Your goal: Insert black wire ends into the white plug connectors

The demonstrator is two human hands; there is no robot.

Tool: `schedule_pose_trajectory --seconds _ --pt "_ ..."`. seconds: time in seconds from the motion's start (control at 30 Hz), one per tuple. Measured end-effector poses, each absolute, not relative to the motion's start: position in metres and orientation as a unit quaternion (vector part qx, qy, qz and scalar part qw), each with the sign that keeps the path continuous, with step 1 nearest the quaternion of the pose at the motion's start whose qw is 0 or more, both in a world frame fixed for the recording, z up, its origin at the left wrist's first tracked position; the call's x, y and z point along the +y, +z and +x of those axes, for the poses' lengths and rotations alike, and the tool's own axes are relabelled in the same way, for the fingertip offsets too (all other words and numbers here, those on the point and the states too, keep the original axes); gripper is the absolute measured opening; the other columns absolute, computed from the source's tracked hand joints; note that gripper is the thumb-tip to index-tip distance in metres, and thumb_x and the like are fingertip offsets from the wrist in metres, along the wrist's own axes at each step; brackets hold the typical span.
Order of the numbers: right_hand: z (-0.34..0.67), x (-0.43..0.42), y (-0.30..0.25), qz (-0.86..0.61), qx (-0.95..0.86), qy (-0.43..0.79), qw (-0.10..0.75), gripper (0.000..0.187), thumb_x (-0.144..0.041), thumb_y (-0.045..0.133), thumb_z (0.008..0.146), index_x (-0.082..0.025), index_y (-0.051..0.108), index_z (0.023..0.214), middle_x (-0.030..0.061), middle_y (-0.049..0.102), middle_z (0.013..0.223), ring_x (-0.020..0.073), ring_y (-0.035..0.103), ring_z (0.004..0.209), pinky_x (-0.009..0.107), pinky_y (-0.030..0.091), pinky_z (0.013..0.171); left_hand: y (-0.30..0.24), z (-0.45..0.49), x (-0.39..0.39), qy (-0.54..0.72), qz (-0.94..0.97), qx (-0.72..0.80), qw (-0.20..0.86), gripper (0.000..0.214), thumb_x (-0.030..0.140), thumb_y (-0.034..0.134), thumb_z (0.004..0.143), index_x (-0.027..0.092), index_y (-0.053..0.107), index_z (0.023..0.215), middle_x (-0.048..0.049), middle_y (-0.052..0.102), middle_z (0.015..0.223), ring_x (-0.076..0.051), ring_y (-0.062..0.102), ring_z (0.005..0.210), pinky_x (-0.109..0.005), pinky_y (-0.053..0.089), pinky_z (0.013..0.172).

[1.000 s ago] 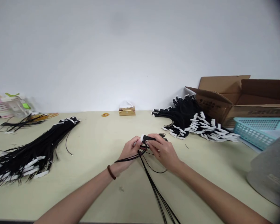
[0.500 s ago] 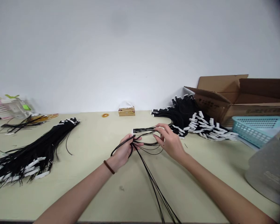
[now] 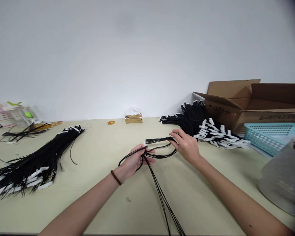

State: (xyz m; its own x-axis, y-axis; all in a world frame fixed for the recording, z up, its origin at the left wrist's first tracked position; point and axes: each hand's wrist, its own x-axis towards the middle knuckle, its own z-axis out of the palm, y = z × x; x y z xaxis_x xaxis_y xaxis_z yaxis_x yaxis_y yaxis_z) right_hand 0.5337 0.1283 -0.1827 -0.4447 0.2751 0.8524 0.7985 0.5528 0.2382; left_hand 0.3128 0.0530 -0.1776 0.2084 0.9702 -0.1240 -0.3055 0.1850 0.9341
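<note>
My left hand [image 3: 135,160] is closed around a small bunch of thin black cables [image 3: 159,193] at the table's middle; their long ends trail toward me off the front edge. My right hand [image 3: 186,146] pinches the same bunch further along, where it curves into a loop [image 3: 162,153] between the two hands. The white-tipped connector ends [image 3: 148,141] stick out to the left above the loop. A brown band sits on my left wrist.
A long heap of black cables with white connectors [image 3: 31,160] lies at the left. Another heap [image 3: 204,127] lies at the right, before an open cardboard box [image 3: 258,101]. A blue basket [image 3: 270,134], a grey cone-shaped thing [image 3: 282,180], a small gold box [image 3: 133,118].
My hands were close together at the connector ends; they have drawn apart. My right hand has slid rightward along the cables, widening the loop, while my left keeps the crossing point.
</note>
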Motion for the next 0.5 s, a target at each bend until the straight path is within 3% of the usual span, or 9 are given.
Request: schedule_pose_trajectory --seconds 0.13,0.23,0.4,0.5 --pt "0.525 0.117 -0.176 -0.304 -0.764 -0.375 0.428 0.02 -0.017 0.058 0.082 -0.018 0.057 0.102 0.0065 0.062 0.097 0.0191 0.051 0.088 0.029 0.039 0.071 -0.182 0.311 0.055 0.503 0.381 0.393 0.669 0.018 0.03 0.056 0.076 0.018 0.047 0.088 -0.0114 0.064 0.106 -0.021 0.067 0.08 -0.035 0.048 0.079" --pt "0.514 0.103 -0.173 -0.215 -0.761 -0.42 0.446 0.026 -0.013 0.059 0.081 -0.023 0.057 0.105 0.0043 0.062 0.101 0.0194 0.048 0.096 0.034 0.038 0.08 -0.182 0.312 0.057 0.516 0.357 0.381 0.679 0.014 0.027 0.054 0.078 0.017 0.05 0.087 -0.0089 0.066 0.099 -0.02 0.066 0.08 -0.035 0.047 0.081" --pt "0.493 0.087 -0.182 -0.07 -0.842 -0.394 0.362 0.015 -0.01 0.051 0.086 -0.018 0.06 0.093 0.002 0.062 0.099 0.0143 0.049 0.096 0.031 0.038 0.073 -0.174 0.319 0.055 0.548 0.319 0.376 0.676 0.004 0.017 0.051 0.079 0.015 0.054 0.076 -0.0022 0.065 0.072 -0.01 0.059 0.061 -0.023 0.044 0.065" --pt "0.485 0.087 -0.19 -0.047 -0.871 -0.362 0.328 0.015 -0.009 0.048 0.087 -0.016 0.061 0.088 0.0013 0.062 0.096 0.0141 0.05 0.094 0.03 0.038 0.069 -0.172 0.32 0.053 0.542 0.306 0.377 0.686 0.004 0.017 0.054 0.077 0.015 0.054 0.073 -0.0029 0.066 0.074 -0.009 0.058 0.064 -0.02 0.04 0.062"
